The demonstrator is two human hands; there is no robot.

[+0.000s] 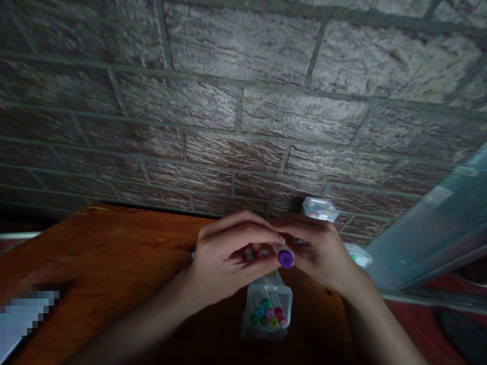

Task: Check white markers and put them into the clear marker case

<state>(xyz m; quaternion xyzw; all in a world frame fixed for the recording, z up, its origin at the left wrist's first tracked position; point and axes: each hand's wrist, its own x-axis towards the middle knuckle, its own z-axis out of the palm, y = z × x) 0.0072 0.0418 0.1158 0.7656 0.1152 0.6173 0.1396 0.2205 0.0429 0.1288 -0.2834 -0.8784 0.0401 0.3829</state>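
A marker with a purple end [286, 259] points toward me above the table. The thumb and fingers of my left hand [232, 253] pinch it from the left. My right hand [323, 248] is closed against the marker from the right, its fingertips partly hidden behind it and the left hand. Just below the hands, a clear plastic case [289, 299] holds several markers [266, 313] with green, blue, pink, red, yellow and brown ends toward me. The upper part of this case is covered by my hands.
The wooden table [114, 263] meets a brick wall [236, 111]. Behind my right hand stands a clear lidded container [320, 209], and another clear container [357, 255] is by the right forearm. A translucent panel [429, 223] rises at right. A pixelated pale patch covers the lower left.
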